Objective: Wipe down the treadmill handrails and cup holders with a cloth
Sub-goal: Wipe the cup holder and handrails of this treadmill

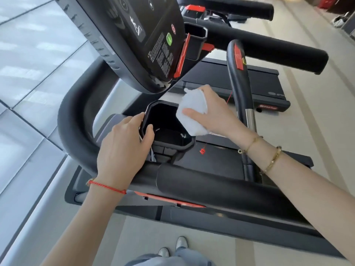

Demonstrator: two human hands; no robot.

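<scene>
A black cup holder (169,131) sits below the treadmill console (134,35), its dark well showing. My left hand (124,144) grips the holder's left rim, thumb hooked over the inside edge. My right hand (213,114) holds a bunched white cloth (192,112) at the holder's upper right rim. A thick black padded handrail (201,187) runs across in front of me, curving up on the left (76,104). A second cup holder (196,39) sits to the right of the console.
An upright black grip bar with a red label (240,73) rises right of my right hand. A red safety clip (202,151) hangs on a cord above the belt. A neighbouring treadmill's handrails (278,48) and deck (240,83) lie beyond. My shoes (172,248) stand on the floor.
</scene>
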